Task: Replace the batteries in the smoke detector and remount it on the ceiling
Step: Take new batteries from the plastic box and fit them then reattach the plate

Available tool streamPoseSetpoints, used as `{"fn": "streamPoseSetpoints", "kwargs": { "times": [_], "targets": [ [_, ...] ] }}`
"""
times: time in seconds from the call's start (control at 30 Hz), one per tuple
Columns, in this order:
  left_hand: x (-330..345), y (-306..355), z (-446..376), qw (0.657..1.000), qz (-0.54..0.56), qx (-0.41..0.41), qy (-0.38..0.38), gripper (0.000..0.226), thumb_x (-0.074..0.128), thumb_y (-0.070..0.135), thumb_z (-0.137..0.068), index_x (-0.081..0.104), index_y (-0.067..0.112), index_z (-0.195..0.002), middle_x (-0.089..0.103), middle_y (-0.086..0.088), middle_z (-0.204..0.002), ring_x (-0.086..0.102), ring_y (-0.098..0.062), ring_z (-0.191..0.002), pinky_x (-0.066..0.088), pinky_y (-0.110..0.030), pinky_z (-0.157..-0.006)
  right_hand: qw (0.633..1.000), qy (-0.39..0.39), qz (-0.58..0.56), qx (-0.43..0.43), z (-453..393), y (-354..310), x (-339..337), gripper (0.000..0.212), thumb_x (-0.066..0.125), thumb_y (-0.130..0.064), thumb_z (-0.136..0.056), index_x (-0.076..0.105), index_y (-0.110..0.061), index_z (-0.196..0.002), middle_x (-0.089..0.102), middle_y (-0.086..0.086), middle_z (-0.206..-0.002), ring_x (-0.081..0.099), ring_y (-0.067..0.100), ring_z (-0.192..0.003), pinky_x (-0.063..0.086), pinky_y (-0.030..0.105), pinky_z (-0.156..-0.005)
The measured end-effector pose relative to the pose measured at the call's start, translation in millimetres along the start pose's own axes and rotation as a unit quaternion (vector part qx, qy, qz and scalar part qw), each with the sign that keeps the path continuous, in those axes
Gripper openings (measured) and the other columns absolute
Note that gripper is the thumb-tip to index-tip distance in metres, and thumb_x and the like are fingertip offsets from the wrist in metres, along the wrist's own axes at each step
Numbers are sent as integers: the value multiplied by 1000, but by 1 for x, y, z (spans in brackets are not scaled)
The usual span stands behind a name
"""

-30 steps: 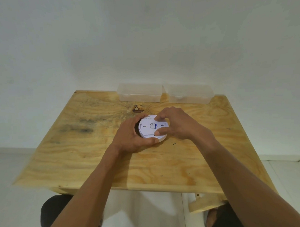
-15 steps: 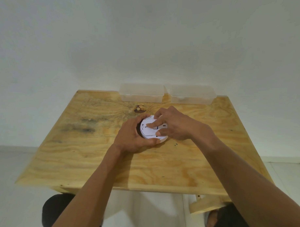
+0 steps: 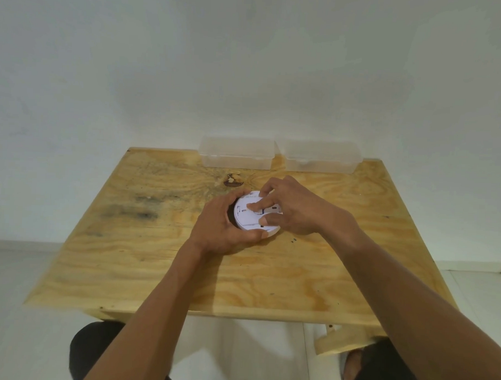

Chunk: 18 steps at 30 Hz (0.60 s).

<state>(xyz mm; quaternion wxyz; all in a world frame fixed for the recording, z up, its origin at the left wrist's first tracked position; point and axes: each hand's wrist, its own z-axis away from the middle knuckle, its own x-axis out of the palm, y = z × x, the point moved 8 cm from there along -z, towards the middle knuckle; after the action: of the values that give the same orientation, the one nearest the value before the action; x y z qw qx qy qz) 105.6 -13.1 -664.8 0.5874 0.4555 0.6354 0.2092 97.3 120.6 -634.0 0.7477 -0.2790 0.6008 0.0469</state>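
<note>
Clasping smoke detector [image 3: 252, 218] — left hand [image 3: 222, 231] | right hand [image 3: 295, 211] fingers pressing top | markings unreadable

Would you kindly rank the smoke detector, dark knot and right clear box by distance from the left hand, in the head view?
From the left hand:
1. Smoke detector: gripped, table centre.
2. Dark knot: in the wood, just behind.
3. Right clear box: back edge, right.

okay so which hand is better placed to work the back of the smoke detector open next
Right. The right hand already has fingertips on the smoke detector back face, while the left hand wraps its rim, bracing it on the wooden table.
</note>
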Motion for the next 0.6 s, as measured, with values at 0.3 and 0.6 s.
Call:
{"fn": "streamPoseSetpoints", "kwargs": {
  "times": [0.3, 0.6],
  "targets": [
    [0, -3, 0, 1000, -3, -6, 13, 69, 92, 41, -56, 56, 49, -114, 66, 32, -103, 62, 12, -98, 54, -15, -81, 993, 95, -63, 42, 5, 15, -5, 61, 80, -42, -76, 58, -23, -130, 62, -3, -124, 50, 18, -113, 42, 33, -84],
    [1, -2, 0, 1000, 9, -3, 20, 63, 93, 38, -56, 59, 51, -107, 71, 25, -101, 68, 3, -95, 58, -26, -81, 981, 131, -132, 58, 11, 21, -1, 63, 85, -40, -68, 58, -26, -123, 65, -7, -117, 53, 16, -111, 48, 39, -88]
  ]
}}
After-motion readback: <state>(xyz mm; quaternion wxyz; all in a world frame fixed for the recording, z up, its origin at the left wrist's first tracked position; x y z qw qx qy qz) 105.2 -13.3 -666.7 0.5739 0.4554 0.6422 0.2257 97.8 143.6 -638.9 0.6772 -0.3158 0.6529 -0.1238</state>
